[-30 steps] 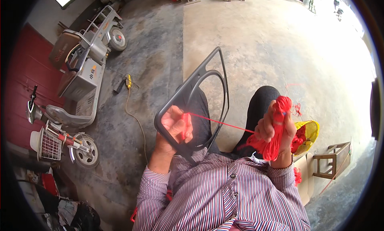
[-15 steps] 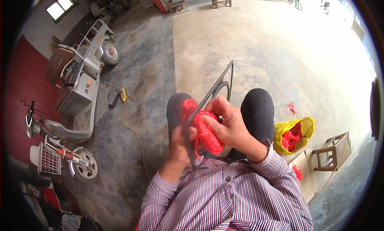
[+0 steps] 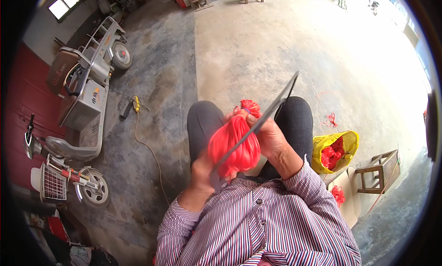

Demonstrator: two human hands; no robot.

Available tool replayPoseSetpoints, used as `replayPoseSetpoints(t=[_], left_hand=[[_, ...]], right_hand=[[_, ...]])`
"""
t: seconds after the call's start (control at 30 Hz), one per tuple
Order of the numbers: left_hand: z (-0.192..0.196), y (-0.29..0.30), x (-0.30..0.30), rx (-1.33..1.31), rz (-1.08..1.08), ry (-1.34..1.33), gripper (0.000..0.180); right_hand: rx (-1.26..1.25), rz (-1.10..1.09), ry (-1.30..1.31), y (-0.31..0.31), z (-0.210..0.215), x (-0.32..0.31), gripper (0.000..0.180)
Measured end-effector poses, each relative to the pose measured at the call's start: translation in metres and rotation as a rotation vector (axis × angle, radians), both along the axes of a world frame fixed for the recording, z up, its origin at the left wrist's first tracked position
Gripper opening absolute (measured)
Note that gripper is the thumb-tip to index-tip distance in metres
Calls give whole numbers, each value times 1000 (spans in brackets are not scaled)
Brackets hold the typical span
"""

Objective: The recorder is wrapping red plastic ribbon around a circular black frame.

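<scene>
1 maroon door [image 3: 32, 123] at far left. 1 grey cargo tricycle [image 3: 90, 93], 2 wheels visible, with 1 white wire basket [image 3: 53, 185] at its front. 1 small window [image 3: 64, 4] up on the wall. 1 yellow fitting [image 3: 136, 103] on the floor, pale cord [image 3: 149, 151] running from it. 2 knees in dark trousers, 1 striped shirt.

Left hand [image 3: 202, 169]: at the lower end of the frame, blurred, fingers partly hidden by the cord; cannot tell how firm its grip is. 1 hank of red cord [image 3: 235, 144] between the hands, above the lap, bound near its upper end. 1 dark grey frame [image 3: 268, 112], seen edge-on, slanting up rightward in front of the hank. Right hand [image 3: 271, 137]: grasping the hank near the binding.

Right side: 1 red cord tangle [image 3: 330, 120] on the floor; 1 yellow bag [image 3: 317, 160] holding red cord; 1 red cord bunch [image 3: 338, 195] on cardboard [image 3: 349, 210]; 1 wooden stool [image 3: 380, 177].
</scene>
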State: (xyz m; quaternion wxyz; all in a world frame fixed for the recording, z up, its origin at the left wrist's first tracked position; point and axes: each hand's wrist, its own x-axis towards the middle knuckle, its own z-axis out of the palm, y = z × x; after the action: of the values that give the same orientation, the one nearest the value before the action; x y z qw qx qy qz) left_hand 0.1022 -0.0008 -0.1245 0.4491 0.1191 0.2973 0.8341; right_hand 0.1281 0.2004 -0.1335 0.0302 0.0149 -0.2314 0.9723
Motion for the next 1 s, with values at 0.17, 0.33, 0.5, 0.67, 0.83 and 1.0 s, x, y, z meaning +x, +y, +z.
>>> replayPoseSetpoints(t=[0.17, 0.33, 0.5, 0.67, 0.83, 1.0], left_hand=[[17, 4, -11, -92, 144, 100, 52], [4, -2, -32, -61, 119, 246, 37], [0, -8, -42, -71, 162, 272, 41], [-3, -15, -44, -45, 192, 246, 38], [1, -10, -41, -167, 264, 278, 31], [3, 3, -29, -183, 269, 271, 44]], right_hand=[[329, -153, -97, 31, -47, 22, 34], [-114, -79, 408, 43, -21, 40, 40], [48, -248, 310, 31, 32, 65, 38], [214, -284, 89, 40, 4, 67, 39], [-114, -258, -177, 41, 0, 39, 35], [506, 110, -45, 13, 37, 35, 39]])
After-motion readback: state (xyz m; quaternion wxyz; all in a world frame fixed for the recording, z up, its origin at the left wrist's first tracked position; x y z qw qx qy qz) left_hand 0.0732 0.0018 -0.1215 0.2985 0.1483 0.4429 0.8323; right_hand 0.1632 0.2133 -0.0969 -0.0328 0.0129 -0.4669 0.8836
